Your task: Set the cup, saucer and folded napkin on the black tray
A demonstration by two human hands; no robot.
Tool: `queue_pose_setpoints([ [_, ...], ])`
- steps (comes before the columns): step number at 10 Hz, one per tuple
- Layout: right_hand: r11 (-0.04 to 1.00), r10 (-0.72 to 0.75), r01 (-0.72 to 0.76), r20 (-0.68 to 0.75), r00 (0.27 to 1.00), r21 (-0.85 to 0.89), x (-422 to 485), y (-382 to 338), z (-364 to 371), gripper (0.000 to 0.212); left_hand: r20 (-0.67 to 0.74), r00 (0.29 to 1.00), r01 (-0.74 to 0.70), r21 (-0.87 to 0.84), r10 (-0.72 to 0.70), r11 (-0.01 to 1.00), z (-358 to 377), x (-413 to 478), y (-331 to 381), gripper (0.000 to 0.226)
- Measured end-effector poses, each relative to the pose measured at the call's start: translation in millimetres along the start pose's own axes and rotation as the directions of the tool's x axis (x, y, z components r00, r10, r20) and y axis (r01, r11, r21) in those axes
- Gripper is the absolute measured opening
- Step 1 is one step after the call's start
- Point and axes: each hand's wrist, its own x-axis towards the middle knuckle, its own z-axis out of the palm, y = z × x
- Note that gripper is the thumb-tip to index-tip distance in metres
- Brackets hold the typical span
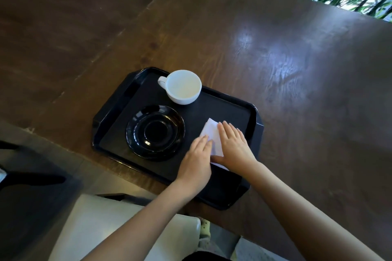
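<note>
A black tray (118, 110) lies on the dark wooden worktop (297, 70), and all three task items sit on it. The white cup (183, 87) stands upright at the far edge of the tray, handle pointing left, apart from the glossy black saucer (156, 132), which lies empty near the middle. The folded white napkin (210, 131) lies flat on the tray floor just right of the saucer.

Both hands rest palm-down on the napkin. The left hand (196, 161) has its fingers (202, 143) straight and held close together, their tips lying on the napkin's left edge. The right hand (235, 146) covers the napkin's right part, its fingers (228, 131) extended flat and only slightly spread. Neither hand pinches or grips anything; they press lightly on the paper.
</note>
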Motion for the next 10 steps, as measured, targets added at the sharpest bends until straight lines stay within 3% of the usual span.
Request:
queue_pose_setpoints([
  [5, 0.999, -0.042, 0.041, 0.014, 0.999, 0.027, 9.3, -6.1, 2.3, 0.104, -0.029, 0.999, -0.009, 0.179, 0.015, 0.984, 0.9, -1.8, -4.4, 0.047],
  [7, 0.999, -0.048, 0.046, 0.119, 0.992, 0.017, -2.5, 6.9, -22.6, 0.098, 0.132, 0.982, 0.081, 0.351, -0.135, 0.933, -12.9, 5.9, 18.8, 0.040],
  [8, 0.999, -0.050, 0.053, 0.219, 0.974, -0.009, -22.5, 17.2, -45.5, 0.092, 0.243, 0.939, 0.076, 0.546, -0.244, 0.834, -32.1, 6.6, 40.8, 0.046],
  [10, 0.991, 0.063, -0.017, 0.365, 0.929, -0.130, -77.5, 39.1, -107.7, 0.088, 0.364, 0.854, 0.121, 0.555, -0.371, 0.823, -79.4, -15.0, 103.1, 0.052],
])
